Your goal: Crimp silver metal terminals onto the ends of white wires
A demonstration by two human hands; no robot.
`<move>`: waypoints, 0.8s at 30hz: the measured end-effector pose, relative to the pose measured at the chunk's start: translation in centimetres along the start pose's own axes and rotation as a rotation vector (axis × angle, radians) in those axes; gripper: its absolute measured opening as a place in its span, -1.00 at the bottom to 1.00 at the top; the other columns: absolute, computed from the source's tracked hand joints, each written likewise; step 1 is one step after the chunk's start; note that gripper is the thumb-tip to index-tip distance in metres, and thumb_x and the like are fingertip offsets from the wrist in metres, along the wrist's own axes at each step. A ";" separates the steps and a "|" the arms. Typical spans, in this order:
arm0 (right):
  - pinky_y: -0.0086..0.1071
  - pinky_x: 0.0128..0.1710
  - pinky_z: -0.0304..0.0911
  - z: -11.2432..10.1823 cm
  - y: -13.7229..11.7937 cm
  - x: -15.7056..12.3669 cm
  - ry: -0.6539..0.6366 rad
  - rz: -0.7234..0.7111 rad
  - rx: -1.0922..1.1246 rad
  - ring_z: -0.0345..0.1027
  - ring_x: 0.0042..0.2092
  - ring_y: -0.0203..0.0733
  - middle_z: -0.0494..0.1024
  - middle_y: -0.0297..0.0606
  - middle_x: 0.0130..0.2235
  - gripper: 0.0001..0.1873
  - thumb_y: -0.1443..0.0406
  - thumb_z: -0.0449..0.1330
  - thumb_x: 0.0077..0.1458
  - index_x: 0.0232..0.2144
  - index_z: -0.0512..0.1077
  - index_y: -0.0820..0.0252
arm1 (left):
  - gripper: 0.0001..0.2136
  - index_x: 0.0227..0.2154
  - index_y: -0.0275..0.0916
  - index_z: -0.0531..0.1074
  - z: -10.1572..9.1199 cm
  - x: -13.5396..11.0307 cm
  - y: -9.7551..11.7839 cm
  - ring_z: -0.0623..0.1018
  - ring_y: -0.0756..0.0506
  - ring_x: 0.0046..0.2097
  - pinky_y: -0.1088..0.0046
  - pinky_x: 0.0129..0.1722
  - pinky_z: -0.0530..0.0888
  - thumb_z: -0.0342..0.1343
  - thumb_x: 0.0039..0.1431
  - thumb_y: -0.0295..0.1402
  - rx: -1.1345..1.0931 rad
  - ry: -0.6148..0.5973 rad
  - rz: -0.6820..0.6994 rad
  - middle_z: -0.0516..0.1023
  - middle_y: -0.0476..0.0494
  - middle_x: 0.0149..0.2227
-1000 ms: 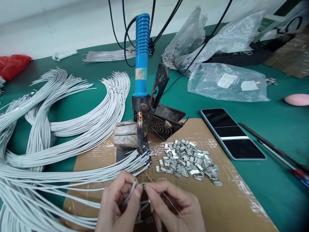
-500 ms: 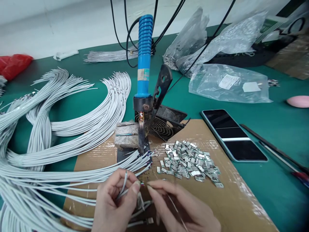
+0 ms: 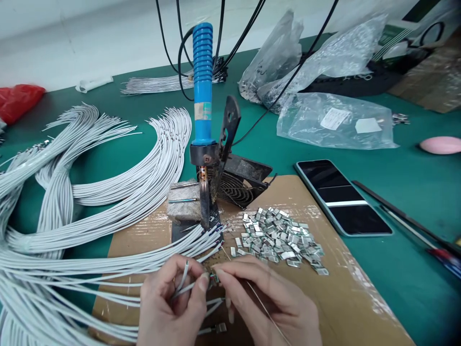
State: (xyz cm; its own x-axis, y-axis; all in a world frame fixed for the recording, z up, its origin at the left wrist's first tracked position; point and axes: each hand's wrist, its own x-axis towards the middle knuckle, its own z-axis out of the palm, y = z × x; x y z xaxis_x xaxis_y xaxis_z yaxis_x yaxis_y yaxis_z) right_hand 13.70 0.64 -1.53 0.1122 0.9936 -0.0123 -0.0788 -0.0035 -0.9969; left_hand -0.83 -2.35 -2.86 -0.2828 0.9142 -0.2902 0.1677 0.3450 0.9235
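My left hand (image 3: 169,307) is closed on a thin white cable (image 3: 184,275), pinching its stripped end between thumb and fingers. My right hand (image 3: 270,302) meets it fingertip to fingertip at the cable's coloured wire tips and also holds a fine strand of solder wire (image 3: 262,307) that runs down to the right. Both hands hover over a brown cardboard sheet (image 3: 345,298). Just behind them a blue-handled soldering iron (image 3: 202,86) stands tip down in its dark stand. A pile of small metal clips (image 3: 279,235) lies right of the iron.
Large bundles of white cables (image 3: 72,226) fan across the green table on the left. A phone (image 3: 340,197) lies right of the cardboard, with dark tools (image 3: 406,221) beyond it. Clear plastic bags (image 3: 334,122) and black cords sit at the back, near a small fan (image 3: 237,185).
The hands have stayed together at the cable end; the right fingers have closed back onto the wire tips. The view has shifted slightly, moving the scene a little to the left.
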 end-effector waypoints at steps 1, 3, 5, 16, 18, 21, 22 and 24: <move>-0.61 -0.45 0.38 0.0 0.1 0.0 0.004 -0.003 -0.004 0.51 -0.44 -0.30 0.68 -0.38 -0.43 -0.76 0.42 0.40 0.09 -0.40 0.76 -0.10 | -0.79 -0.44 -0.18 0.55 0.0 0.0 0.0 0.24 0.00 -0.51 0.51 -0.59 0.08 0.33 0.21 -0.19 0.006 0.000 0.003 0.38 -0.01 -0.51; -0.59 -0.46 0.37 0.0 0.3 0.0 0.006 0.004 -0.012 0.51 -0.44 -0.29 0.67 -0.38 -0.43 -0.77 0.42 0.40 0.09 -0.43 0.74 -0.08 | -0.83 -0.47 -0.17 0.55 0.0 0.1 0.1 0.26 -0.01 -0.49 0.52 -0.58 0.11 0.34 0.18 -0.25 0.004 0.013 0.005 0.40 -0.02 -0.49; -0.59 -0.54 0.30 -0.2 0.4 0.0 -0.008 0.027 -0.011 0.47 -0.45 -0.29 0.65 -0.38 -0.44 -0.78 0.41 0.40 0.10 -0.42 0.74 -0.08 | -0.85 -0.49 -0.17 0.55 0.2 0.1 0.4 0.32 -0.03 -0.46 0.53 -0.56 0.17 0.34 0.14 -0.30 -0.028 0.024 0.010 0.47 -0.05 -0.46; -0.57 -0.39 0.36 -0.7 0.7 0.1 -0.077 0.061 -0.021 0.50 -0.40 -0.30 0.65 -0.41 -0.41 -0.77 0.36 0.39 0.15 -0.36 0.76 -0.16 | -0.86 -0.52 -0.15 0.54 1.0 0.0 1.7 0.55 -0.05 -0.33 0.59 -0.24 0.51 0.31 0.14 -0.38 -0.173 0.022 0.081 0.63 -0.04 -0.43; -0.57 -0.39 0.35 -0.7 0.8 0.1 -0.082 0.057 -0.024 0.50 -0.40 -0.31 0.66 -0.43 -0.41 -0.76 0.36 0.39 0.15 -0.37 0.75 -0.18 | -0.86 -0.52 -0.14 0.55 1.1 0.0 1.7 0.55 -0.04 -0.32 0.62 -0.23 0.50 0.30 0.15 -0.38 -0.184 0.027 0.072 0.63 -0.03 -0.43; -0.57 -0.40 0.36 -0.7 0.9 0.1 -0.075 0.041 -0.018 0.51 -0.40 -0.31 0.66 -0.44 -0.41 -0.76 0.38 0.39 0.14 -0.38 0.75 -0.17 | -0.85 -0.53 -0.14 0.55 1.1 -0.1 1.9 0.56 -0.02 -0.33 0.66 -0.29 0.49 0.30 0.13 -0.39 -0.198 0.037 0.067 0.63 -0.02 -0.44; -0.57 -0.40 0.36 -0.7 0.8 0.1 -0.074 0.034 -0.017 0.51 -0.41 -0.30 0.66 -0.43 -0.41 -0.76 0.39 0.39 0.13 -0.38 0.75 -0.16 | -0.86 -0.54 -0.14 0.56 1.1 -0.1 2.0 0.56 -0.03 -0.33 0.67 -0.34 0.47 0.30 0.12 -0.39 -0.199 0.040 0.067 0.63 -0.03 -0.44; -0.55 -0.42 0.36 -0.6 0.8 0.1 -0.078 0.023 -0.028 0.51 -0.42 -0.29 0.65 -0.41 -0.42 -0.77 0.38 0.39 0.15 -0.36 0.76 -0.14 | -0.87 -0.55 -0.14 0.56 1.2 0.0 2.2 0.56 -0.02 -0.34 0.69 -0.43 0.42 0.31 0.08 -0.40 -0.188 0.046 0.072 0.63 -0.02 -0.44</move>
State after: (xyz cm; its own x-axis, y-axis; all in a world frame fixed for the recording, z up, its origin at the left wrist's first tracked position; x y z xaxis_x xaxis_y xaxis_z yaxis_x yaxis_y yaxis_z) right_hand 14.28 0.69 -2.38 0.0336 0.9990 -0.0304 -0.0530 -0.0286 -0.9982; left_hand 0.66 -1.36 -1.11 -0.3197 0.9230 -0.2140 0.0106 0.2293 0.9733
